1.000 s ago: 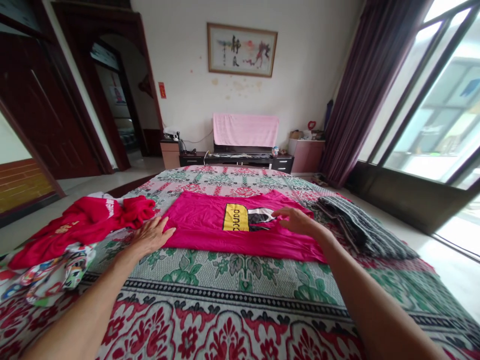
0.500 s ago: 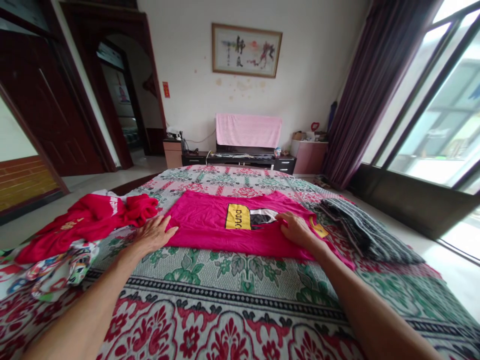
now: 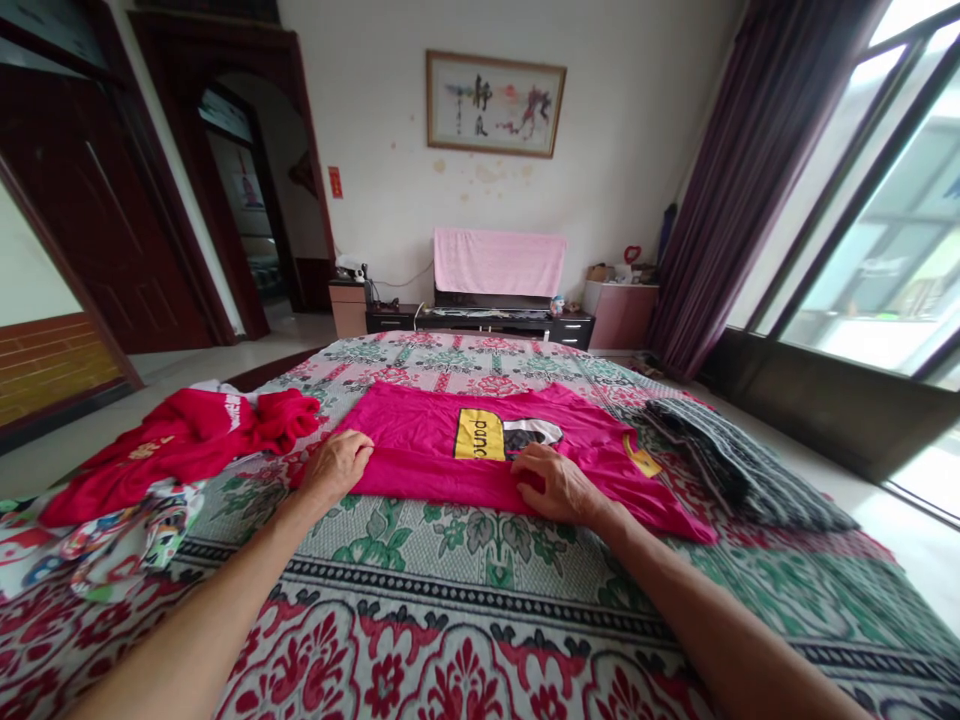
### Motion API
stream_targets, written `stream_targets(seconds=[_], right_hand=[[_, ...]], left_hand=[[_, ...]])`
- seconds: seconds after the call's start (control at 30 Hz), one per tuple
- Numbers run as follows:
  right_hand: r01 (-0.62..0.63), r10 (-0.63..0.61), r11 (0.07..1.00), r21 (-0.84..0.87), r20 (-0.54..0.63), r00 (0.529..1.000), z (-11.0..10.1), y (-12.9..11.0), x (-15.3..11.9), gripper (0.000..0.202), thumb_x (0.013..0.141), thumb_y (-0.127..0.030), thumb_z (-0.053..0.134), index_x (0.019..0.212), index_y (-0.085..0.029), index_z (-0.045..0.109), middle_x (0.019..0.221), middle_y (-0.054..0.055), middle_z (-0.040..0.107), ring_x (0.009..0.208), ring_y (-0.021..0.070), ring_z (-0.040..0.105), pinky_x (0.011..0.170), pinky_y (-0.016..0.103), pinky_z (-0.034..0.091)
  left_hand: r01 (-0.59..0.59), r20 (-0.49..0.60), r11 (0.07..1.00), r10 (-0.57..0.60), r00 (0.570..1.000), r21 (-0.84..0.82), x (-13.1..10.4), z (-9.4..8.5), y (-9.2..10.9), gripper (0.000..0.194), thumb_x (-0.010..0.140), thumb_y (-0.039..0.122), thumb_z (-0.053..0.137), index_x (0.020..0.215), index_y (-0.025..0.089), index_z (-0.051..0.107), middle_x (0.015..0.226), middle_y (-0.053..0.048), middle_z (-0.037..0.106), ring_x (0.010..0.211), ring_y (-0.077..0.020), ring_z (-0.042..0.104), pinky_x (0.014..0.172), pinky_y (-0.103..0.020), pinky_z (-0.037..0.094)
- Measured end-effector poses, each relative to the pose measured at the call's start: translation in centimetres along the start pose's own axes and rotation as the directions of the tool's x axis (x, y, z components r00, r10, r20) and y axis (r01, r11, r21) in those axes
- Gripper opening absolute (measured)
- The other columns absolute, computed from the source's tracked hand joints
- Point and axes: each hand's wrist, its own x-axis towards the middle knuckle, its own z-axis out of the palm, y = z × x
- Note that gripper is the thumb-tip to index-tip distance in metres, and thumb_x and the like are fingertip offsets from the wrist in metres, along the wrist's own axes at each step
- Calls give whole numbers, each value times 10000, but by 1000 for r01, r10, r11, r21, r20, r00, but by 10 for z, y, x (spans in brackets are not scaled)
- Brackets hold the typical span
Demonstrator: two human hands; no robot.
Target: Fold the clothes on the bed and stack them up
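A bright pink T-shirt (image 3: 420, 430) lies sideways across the patterned bed cover (image 3: 480, 560), its near long edge folded over. It bears a yellow print with black letters and a black-and-white figure, and its yellow-lined neck is at the right. My left hand (image 3: 341, 462) is closed on the shirt near its left end, fingers curled into the cloth. Right of the middle, my right hand (image 3: 555, 482) has its fingers bent and pinched on the near folded strip, just below the print. The fingertips of both hands are partly hidden.
Red clothing (image 3: 165, 440) and a colourful printed garment (image 3: 135, 540) lie heaped at the left. Dark striped folded cloth (image 3: 750, 465) rests at the right. Beyond the bed stands a low black cabinet (image 3: 390, 318) below a pink towel (image 3: 499, 262).
My left hand has moved right onto the shirt and its fingers have closed. My right hand has come left and nearer, from the printed figure to the near folded strip.
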Motion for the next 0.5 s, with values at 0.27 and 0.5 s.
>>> stream_targets(seconds=[0.27, 0.5], right_hand=[[82, -82, 997, 2, -5, 997, 2, 3, 1, 270, 736, -148, 553, 983, -161, 662, 1018, 115, 626, 941, 222, 594, 871, 397, 489], [82, -82, 997, -8, -22, 996, 1, 1, -1, 305, 736, -154, 555, 1025, -160, 653, 1045, 121, 623, 962, 229, 595, 868, 403, 495]], left_hand=[[50, -45, 998, -48, 998, 40, 1, -1, 5, 321, 845, 286, 425, 912, 202, 728, 943, -69, 721, 891, -199, 655, 867, -291, 485], [41, -60, 984, -30, 998, 175, -2, -1, 11, 486, 863, 283, 405, 1259, 79, 596, 1285, -152, 609, 1190, -241, 553, 1046, -334, 400]])
